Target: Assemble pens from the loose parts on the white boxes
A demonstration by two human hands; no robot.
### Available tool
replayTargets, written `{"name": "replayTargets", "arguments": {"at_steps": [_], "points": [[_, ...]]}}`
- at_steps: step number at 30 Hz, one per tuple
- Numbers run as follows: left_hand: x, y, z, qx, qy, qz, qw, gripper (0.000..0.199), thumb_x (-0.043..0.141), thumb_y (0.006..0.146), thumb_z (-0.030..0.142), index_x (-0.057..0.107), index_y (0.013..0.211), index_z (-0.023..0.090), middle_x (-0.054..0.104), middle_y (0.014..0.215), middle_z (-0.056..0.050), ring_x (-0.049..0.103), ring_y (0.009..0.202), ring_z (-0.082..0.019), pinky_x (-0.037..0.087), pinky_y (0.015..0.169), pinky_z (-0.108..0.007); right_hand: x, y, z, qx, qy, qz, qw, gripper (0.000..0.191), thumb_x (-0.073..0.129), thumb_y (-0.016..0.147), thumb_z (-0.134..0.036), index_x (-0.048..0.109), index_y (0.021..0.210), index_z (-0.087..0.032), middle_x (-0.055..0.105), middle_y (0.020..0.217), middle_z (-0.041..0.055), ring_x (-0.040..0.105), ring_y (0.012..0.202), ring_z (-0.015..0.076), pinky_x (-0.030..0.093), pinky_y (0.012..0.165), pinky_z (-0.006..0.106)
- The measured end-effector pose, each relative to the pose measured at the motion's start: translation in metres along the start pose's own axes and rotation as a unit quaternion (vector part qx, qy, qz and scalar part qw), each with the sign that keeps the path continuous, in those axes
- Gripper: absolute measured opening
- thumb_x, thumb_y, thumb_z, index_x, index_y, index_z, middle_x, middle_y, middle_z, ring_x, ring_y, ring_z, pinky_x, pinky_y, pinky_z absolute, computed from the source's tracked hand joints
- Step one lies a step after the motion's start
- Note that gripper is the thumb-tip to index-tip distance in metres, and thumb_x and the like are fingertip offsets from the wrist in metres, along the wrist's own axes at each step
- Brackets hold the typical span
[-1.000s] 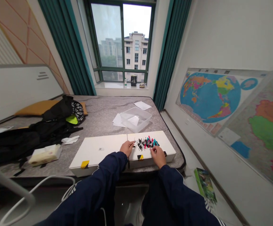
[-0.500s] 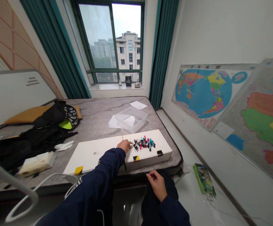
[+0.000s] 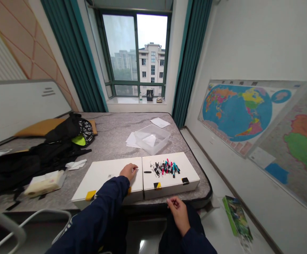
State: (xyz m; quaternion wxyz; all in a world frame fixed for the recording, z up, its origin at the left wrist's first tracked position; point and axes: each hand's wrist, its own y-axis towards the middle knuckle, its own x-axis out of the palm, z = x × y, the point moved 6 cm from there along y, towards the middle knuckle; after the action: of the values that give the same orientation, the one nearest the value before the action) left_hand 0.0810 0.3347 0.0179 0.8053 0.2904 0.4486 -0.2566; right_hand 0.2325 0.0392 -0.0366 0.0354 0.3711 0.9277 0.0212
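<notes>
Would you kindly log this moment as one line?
Left hand pinching small pale item above white cardboard box | Right hand curled near lap | Coloured markers heaped on adjacent white box

Nothing reads clearly: far to the right of my hands, the title strip point(image 3: 250, 83) on the world map point(image 3: 235, 113) is too blurred, and the small mark point(image 3: 109, 175) on the white box point(image 3: 108, 187) beside my left hand point(image 3: 128, 171) is too tiny.
</notes>
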Motion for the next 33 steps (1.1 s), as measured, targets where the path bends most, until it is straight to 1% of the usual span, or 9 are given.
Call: {"name": "replayTargets", "arguments": {"at_steps": [4,6,9,12,15,20,23,29,33], "points": [[-0.007,-0.018,-0.021,0.034,0.015,0.035,0.999,0.020,0.050,0.087,0.022,0.069,0.091,0.018,0.066,0.089,-0.006,0.060,0.089,-0.019,0.046,0.087,-0.032,0.022,0.021,-0.024,-0.020,-0.011,-0.035,0.999,0.037,0.067,0.077,-0.052,0.058,0.072,-0.017,0.055,0.060,0.0005,0.051,0.056,0.0150,0.040,0.054,0.025],[-0.012,-0.027,-0.031,0.037,0.034,0.052,0.997,0.025,0.047,0.088,0.025,0.070,0.095,0.019,0.067,0.099,-0.008,0.059,0.098,-0.021,0.045,0.091,-0.034,0.035,0.036,-0.041,-0.038,-0.033,-0.068,0.996,0.035,0.066,0.078,-0.050,0.059,0.073,-0.016,0.056,0.061,0.0005,0.051,0.057,0.0146,0.039,0.055,0.025],[-0.015,-0.040,-0.044,0.000,0.093,0.064,0.994,0.036,0.047,0.088,0.032,0.066,0.117,0.023,0.056,0.132,-0.010,0.046,0.124,-0.028,0.036,0.102,-0.043,0.051,0.064,-0.067,-0.066,-0.066,-0.100,0.991,0.034,0.066,0.078,-0.049,0.059,0.073,-0.017,0.058,0.063,0.0007,0.050,0.058,0.0142,0.039,0.056,0.024],[-0.009,-0.046,-0.045,-0.020,0.135,0.016,0.991,0.052,0.045,0.089,0.041,0.049,0.138,0.027,0.036,0.151,-0.011,0.029,0.139,-0.032,0.026,0.108,-0.050,0.065,0.088,-0.078,-0.056,-0.075,-0.114,0.989,0.036,0.066,0.077,-0.052,0.058,0.072,-0.017,0.059,0.062,0.0008,0.048,0.053,0.0130,0.037,0.051,0.024],[-0.005,-0.048,-0.041,-0.038,0.148,0.007,0.988,0.055,0.041,0.091,0.043,0.041,0.144,0.029,0.028,0.155,-0.011,0.022,0.142,-0.033,0.019,0.111,-0.052,0.081,0.095,-0.070,-0.013,-0.066,-0.120,0.990,0.040,0.065,0.075,-0.056,0.057,0.071,-0.017,0.059,0.058,0.0008,0.043,0.046,0.0113,0.033,0.045,0.023],[-0.007,-0.049,-0.037,-0.039,0.132,0.016,0.990,0.055,0.040,0.091,0.044,0.039,0.144,0.028,0.024,0.156,-0.010,0.018,0.143,-0.034,0.014,0.112,-0.053,0.100,0.072,-0.045,-0.012,-0.083,-0.118,0.990,0.040,0.065,0.076,-0.055,0.059,0.071,-0.016,0.060,0.059,0.0016,0.046,0.049,0.0121,0.036,0.048,0.024],[-0.008,-0.050,-0.035,-0.042,0.110,0.027,0.993,0.055,0.042,0.091,0.041,0.041,0.144,0.026,0.024,0.156,-0.011,0.018,0.143,-0.035,0.014,0.112,-0.055,0.104,0.062,-0.038,-0.031,-0.108,-0.094,0.989,0.039,0.065,0.076,-0.054,0.059,0.069,-0.016,0.058,0.060,0.0011,0.047,0.053,0.0131,0.037,0.052,0.025],[-0.010,-0.050,-0.031,-0.053,0.079,0.042,0.995,0.054,0.045,0.089,0.039,0.044,0.142,0.025,0.026,0.156,-0.011,0.017,0.143,-0.037,0.012,0.112,-0.058,0.106,0.058,-0.034,-0.026,-0.108,-0.046,0.993,0.040,0.062,0.078,-0.056,0.056,0.069,-0.018,0.049,0.056,-0.0026,0.039,0.051,0.0122,0.033,0.052,0.024],[-0.009,-0.050,-0.031,-0.044,0.089,0.037,0.994,0.054,0.045,0.090,0.039,0.043,0.142,0.025,0.025,0.156,-0.010,0.017,0.143,-0.036,0.012,0.113,-0.057,0.106,0.055,-0.029,-0.037,-0.100,-0.025,0.994,0.034,0.061,0.080,-0.049,0.055,0.069,-0.018,0.043,0.057,-0.0040,0.036,0.052,0.0114,0.030,0.051,0.023]]}}
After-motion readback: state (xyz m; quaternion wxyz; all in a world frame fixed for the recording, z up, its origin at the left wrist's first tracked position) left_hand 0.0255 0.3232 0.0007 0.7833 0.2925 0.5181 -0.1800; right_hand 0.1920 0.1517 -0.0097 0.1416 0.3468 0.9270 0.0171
